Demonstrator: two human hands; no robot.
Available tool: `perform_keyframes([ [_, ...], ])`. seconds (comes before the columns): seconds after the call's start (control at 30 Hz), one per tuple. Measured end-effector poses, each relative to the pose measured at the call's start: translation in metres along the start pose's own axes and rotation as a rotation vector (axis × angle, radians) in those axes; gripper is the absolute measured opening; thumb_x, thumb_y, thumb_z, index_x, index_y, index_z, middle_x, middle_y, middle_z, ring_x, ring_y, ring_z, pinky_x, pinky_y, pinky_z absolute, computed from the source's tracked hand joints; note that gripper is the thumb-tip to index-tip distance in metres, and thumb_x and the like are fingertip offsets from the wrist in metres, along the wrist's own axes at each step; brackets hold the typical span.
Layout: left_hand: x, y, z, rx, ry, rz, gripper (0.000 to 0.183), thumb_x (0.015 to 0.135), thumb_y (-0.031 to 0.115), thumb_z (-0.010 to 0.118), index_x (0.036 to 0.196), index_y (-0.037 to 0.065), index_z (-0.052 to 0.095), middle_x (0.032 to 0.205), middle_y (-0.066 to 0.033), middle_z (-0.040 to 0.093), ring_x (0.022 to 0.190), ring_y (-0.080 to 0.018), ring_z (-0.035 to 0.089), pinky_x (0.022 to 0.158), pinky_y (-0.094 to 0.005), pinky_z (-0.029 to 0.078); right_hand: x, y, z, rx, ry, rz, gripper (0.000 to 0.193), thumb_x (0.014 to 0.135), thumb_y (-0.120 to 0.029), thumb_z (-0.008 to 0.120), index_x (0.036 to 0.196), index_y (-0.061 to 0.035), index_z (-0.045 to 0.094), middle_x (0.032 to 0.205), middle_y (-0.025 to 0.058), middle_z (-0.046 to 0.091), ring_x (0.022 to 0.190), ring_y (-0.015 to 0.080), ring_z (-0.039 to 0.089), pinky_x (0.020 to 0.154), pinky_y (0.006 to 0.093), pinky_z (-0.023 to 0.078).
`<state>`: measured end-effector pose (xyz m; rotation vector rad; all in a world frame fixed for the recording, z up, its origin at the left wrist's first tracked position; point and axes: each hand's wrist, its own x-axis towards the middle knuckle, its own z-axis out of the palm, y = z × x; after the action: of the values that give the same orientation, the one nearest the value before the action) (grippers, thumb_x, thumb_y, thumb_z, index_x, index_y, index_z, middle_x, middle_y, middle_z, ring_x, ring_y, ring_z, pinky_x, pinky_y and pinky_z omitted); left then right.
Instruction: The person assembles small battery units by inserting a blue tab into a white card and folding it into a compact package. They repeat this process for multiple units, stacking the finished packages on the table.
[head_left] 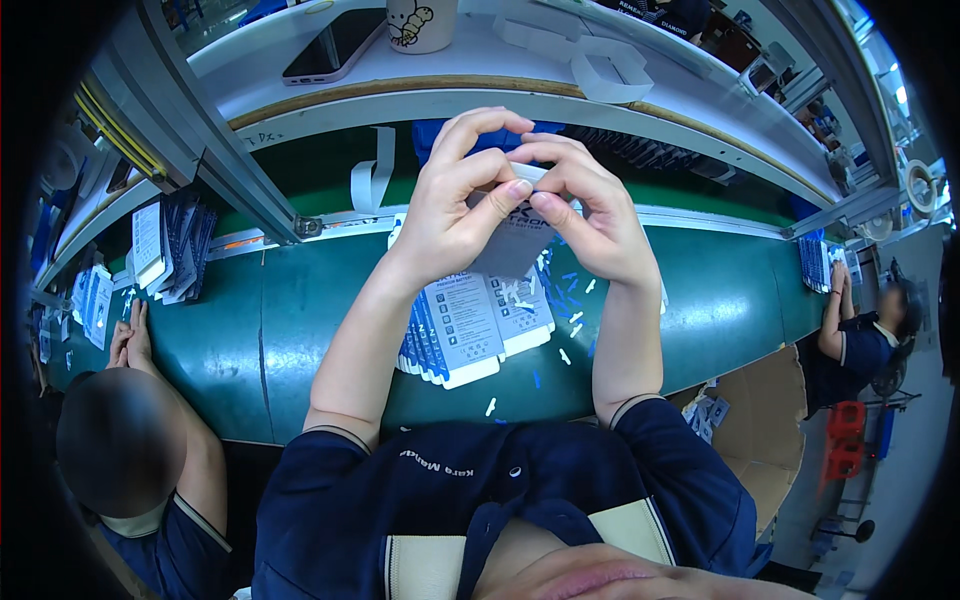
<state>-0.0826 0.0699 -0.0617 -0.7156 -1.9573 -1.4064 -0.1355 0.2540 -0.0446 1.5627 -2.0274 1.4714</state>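
Observation:
Up in front of me, my left hand (pixel 455 205) and my right hand (pixel 598 215) pinch the upper edge of a grey printed packaging carton (pixel 513 250) between thumbs and fingertips. The carton hangs below the fingers. Its far side is hidden, and the thumbs nearly meet at its top. Below it, a fanned stack of flat blue-and-white printed cartons (pixel 455 325) lies on the green table (pixel 320 330). Small white and blue paper scraps (pixel 565 300) are scattered on and beside the stack.
A shelf (pixel 470 72) spans the far side, bearing a phone (pixel 335 45), a cup (pixel 420 25) and a curled paper strip (pixel 610 70). A metal post (pixel 215 130) rises at left. An open cardboard box (pixel 755 430) stands at right. Co-workers sit on both sides.

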Motion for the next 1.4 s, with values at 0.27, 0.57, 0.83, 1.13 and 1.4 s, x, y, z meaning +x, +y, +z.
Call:
perform_keyframes([
  [0.27, 0.002, 0.005, -0.002, 0.061, 0.076, 0.103, 0.016, 0.083, 0.015, 0.07, 0.074, 0.003, 0.066, 0.135, -0.0156, 0.048, 0.121, -0.0295, 0.046, 0.103, -0.0432, 0.034, -0.004, 0.002, -0.003, 0.225, 0.036, 0.091, 0.017, 0.084, -0.016, 0.071, 0.077, -0.002, 0.064, 0.122, 0.0128, 0.061, 0.119, 0.0259, 0.052, 0.093, 0.0379, 0.043],
  [0.57, 0.001, -0.001, -0.002, 0.066, 0.067, 0.094, 0.015, 0.078, 0.013, 0.076, 0.087, 0.003, 0.068, 0.128, -0.0141, 0.054, 0.108, -0.0241, 0.055, 0.093, -0.0374, 0.044, -0.001, -0.007, -0.001, 0.2, 0.066, 0.109, 0.015, 0.083, -0.012, 0.073, 0.078, 0.0002, 0.066, 0.107, 0.0111, 0.065, 0.088, 0.0137, 0.06, 0.072, 0.0266, 0.047],
  [0.83, -0.001, -0.002, 0.007, -0.142, 0.198, -0.178, 0.052, 0.082, 0.01, 0.078, 0.125, -0.001, 0.05, 0.089, -0.0123, 0.07, 0.081, -0.015, 0.069, 0.071, -0.0243, 0.054, -0.004, 0.0, -0.002, 0.123, 0.271, 0.126, 0.029, 0.079, -0.005, 0.076, 0.107, -0.0013, 0.069, 0.097, 0.0084, 0.067, 0.083, 0.0119, 0.063, 0.067, 0.0233, 0.05],
  [1.13, -0.005, 0.006, 0.021, -0.361, 0.432, -0.147, 0.041, 0.088, 0.003, 0.07, 0.118, 0.0, 0.044, 0.095, -0.0187, 0.07, 0.087, -0.0183, 0.07, 0.074, -0.0257, 0.057, -0.004, -0.006, -0.001, 0.517, 0.289, 0.24, 0.064, 0.085, 0.001, 0.069, 0.139, -0.0008, 0.036, 0.107, 0.0156, 0.067, 0.097, 0.0192, 0.066, 0.086, 0.0306, 0.053],
  [1.4, -0.008, 0.0, 0.02, -0.159, 0.465, 0.028, 0.03, 0.087, 0.003, 0.072, 0.11, 0.0, 0.053, 0.093, -0.0112, 0.069, 0.083, -0.0139, 0.068, 0.07, -0.0226, 0.055, -0.004, -0.003, 0.012, 0.556, 0.389, 0.119, 0.039, 0.087, 0.002, 0.068, 0.12, 0.0002, 0.046, 0.103, 0.0155, 0.067, 0.095, 0.0154, 0.065, 0.079, 0.0245, 0.053],
])
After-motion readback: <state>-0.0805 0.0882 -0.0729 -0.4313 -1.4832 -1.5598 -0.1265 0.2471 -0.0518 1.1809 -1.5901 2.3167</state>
